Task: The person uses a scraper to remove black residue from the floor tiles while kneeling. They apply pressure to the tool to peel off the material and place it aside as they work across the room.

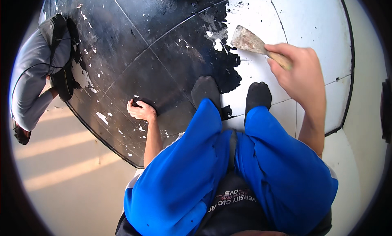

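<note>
My right hand (300, 70) is closed round the wooden handle of a scraper (251, 40). The wide metal blade is smeared with grime and points left, over the edge where black coating (226, 74) meets white tile (261, 68). My left hand (142, 111) is low over the blackened floor, its fingers curled. A dark patch shows between thumb and fingers; whether it is a held scrap or shadow is unclear. My feet in dark socks (258, 98) rest on either side of the ragged coating edge, below blue trousers.
Black coating with white chips covers the tiles (134, 68) ahead and left; bare white tiles (318, 23) lie right. A dark curved edge (349, 72) bounds the tiled area. At far left is what looks like another person in grey clothing (32, 72), beside a sunlit pale floor (69, 154).
</note>
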